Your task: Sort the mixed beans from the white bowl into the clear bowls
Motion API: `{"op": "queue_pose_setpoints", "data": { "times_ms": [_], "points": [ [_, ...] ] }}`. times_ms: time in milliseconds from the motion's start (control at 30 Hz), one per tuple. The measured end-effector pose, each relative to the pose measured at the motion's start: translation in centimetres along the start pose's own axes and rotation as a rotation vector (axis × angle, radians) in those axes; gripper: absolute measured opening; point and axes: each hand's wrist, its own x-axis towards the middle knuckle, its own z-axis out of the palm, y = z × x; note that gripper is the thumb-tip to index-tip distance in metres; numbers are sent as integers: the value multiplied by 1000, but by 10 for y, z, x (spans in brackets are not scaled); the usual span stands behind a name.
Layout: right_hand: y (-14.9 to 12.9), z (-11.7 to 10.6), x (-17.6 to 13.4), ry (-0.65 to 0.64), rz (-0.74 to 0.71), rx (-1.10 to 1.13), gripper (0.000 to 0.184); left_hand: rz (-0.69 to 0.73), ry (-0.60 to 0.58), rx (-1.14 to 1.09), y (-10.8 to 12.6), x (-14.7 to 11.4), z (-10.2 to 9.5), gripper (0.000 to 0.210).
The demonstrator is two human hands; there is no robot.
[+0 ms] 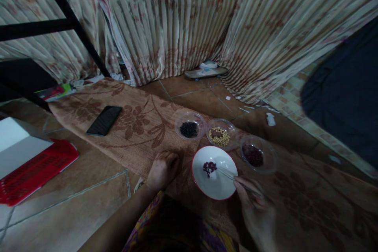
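Note:
My right hand point(255, 202) grips a pair of thin chopsticks point(226, 173), whose tips reach into a white bowl point(218, 191) with a red rim. Small dark red beans point(209, 168) lie in a loose cluster in the bowl, close to the tips. Left of the bowl, my left hand point(163, 170) rests on the cloth with its fingers curled closed, and nothing shows in it. Behind the bowl stand three clear plastic bowls: one with black beans point(188, 129), one with yellow soybeans point(220, 137) and one with dark red beans point(252, 155).
A brown floral cloth point(132, 141) covers the narrow table. A black phone point(104, 120) lies on its left part. On the tiled floor are a red basket point(38, 169) at left and a skateboard point(203, 73) by the striped curtain point(183, 19). Something dark point(345, 90) stands at right.

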Motion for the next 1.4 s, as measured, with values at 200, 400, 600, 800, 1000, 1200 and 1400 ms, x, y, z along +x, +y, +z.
{"op": "queue_pose_setpoints", "data": {
  "times_ms": [200,400,600,800,1000,1200,1400],
  "points": [
    [7,3,-1,-45,-4,14,28,-11,-13,-8,0,0,0,15],
    [7,3,1,-48,-15,-14,29,-6,-6,-10,-2,-1,3,13],
    [5,4,1,-34,-25,-19,29,-15,-7,7,-1,-1,2,12],
    [-10,-4,3,124,-15,8,29,-21,-13,-4,-1,0,1,13],
    [-21,-40,38,476,-170,7,26,-1,-13,-16,-1,0,1,12],
    [-1,-55,56,571,-104,-29,36,20,2,-7,-4,0,4,12],
    [-10,-29,19,336,-18,76,26,-15,-21,-1,-4,-1,4,12]
  ]
}}
